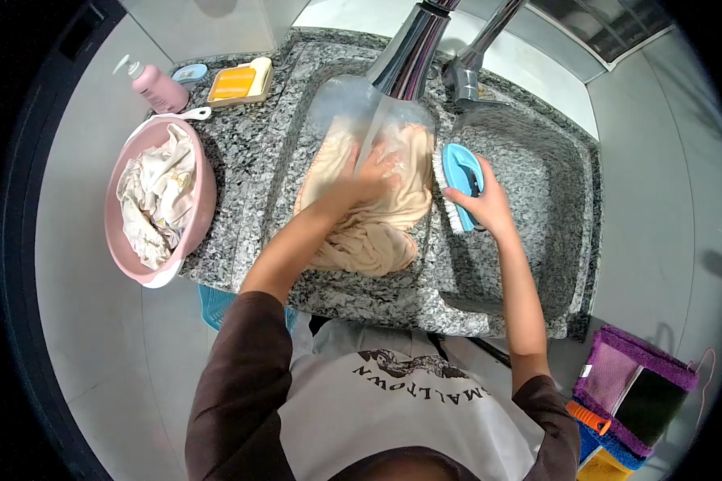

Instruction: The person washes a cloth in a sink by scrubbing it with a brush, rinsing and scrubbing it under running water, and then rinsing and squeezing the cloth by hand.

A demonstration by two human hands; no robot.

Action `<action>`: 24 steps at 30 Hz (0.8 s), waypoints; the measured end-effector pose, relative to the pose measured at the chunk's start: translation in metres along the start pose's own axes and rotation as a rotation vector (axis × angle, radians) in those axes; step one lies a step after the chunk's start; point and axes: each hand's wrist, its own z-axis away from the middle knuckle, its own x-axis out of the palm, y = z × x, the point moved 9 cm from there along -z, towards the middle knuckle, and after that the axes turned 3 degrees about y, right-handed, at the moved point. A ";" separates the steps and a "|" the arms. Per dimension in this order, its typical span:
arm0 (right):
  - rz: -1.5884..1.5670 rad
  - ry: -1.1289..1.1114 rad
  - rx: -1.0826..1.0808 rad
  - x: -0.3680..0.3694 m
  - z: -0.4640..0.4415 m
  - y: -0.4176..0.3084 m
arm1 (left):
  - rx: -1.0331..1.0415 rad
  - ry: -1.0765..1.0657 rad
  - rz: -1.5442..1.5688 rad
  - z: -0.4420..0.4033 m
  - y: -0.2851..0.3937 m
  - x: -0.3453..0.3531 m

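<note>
Wet cream-coloured cloth lies spread and bunched in the left basin of the granite sink. My left hand rests on it under the running water, fingers apart and partly blurred by the stream. My right hand grips a blue scrub brush above the divider between the two basins. The white bristles of the brush face left, towards the cloth. Water falls from the chrome faucet directly over my left hand.
A pink basin with white clothes stands on the left counter. Behind it are a pink pump bottle and a soap dish with orange and pale yellow bars. The right granite basin adjoins; purple-edged mats sit lower right.
</note>
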 end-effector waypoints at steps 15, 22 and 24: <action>0.334 -0.454 -0.610 0.236 -0.053 -0.111 | -0.508 -0.343 0.294 0.094 0.019 -0.114; 0.551 -0.342 -0.497 0.197 -0.122 -0.112 | -0.595 -0.330 0.375 0.095 0.016 -0.113; 0.225 -0.493 -0.473 0.213 -0.099 -0.110 | -0.624 -0.393 0.341 0.098 0.013 -0.109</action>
